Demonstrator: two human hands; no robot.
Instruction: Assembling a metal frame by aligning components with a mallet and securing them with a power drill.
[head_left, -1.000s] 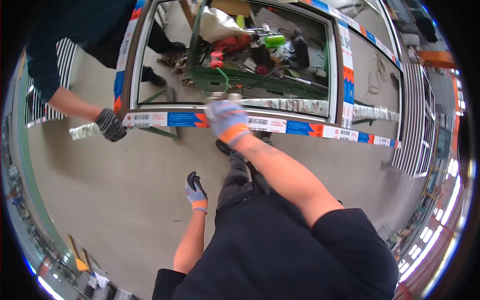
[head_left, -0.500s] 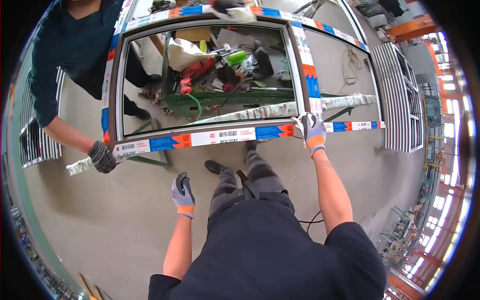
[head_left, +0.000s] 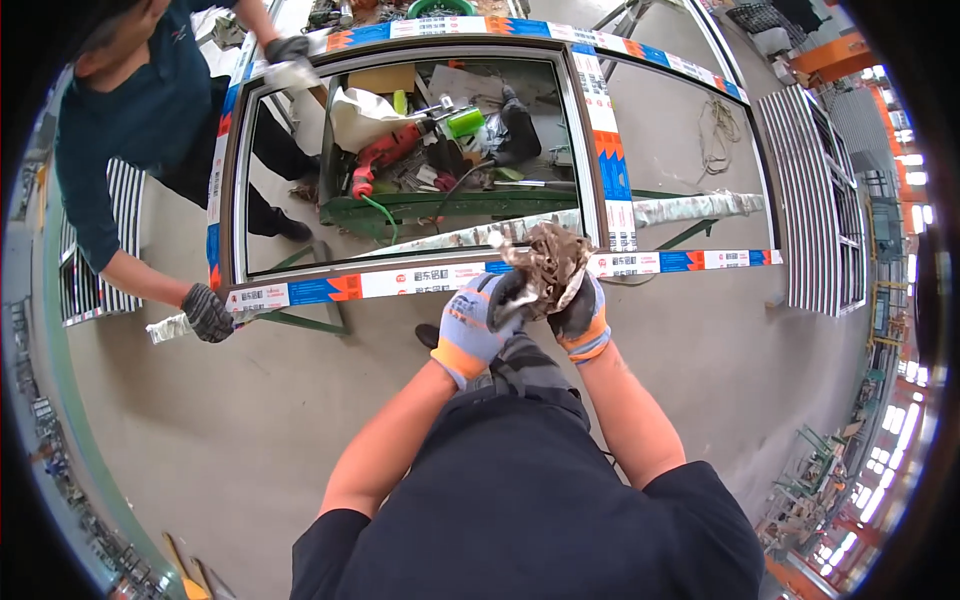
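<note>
In front of my chest, just over the near rail of the window frame point(head_left: 430, 278), I have a crumpled, stained brown and white cloth point(head_left: 550, 265). My right hand point(head_left: 582, 318), gloved in grey and orange, is closed around its lower right side. On the other side my left hand point(head_left: 470, 322), in a matching glove, is closed on the cloth's left edge; its fingertips are somewhat blurred. The frame lies flat, wrapped in printed white, blue and orange protective film, with a glass pane in its larger left section.
A co-worker's gloved hand point(head_left: 208, 314) grips the near left corner; their other hand holds a white cloth point(head_left: 290, 74) at the far left. Below the frame are a red power drill point(head_left: 388, 158), tools and green supports point(head_left: 300, 320). Slatted panels point(head_left: 808, 200) stand at right.
My right hand has come off the frame's rail toward my chest with the cloth. My left hand has risen to meet it. The co-worker's far hand has moved left along the far rail.
</note>
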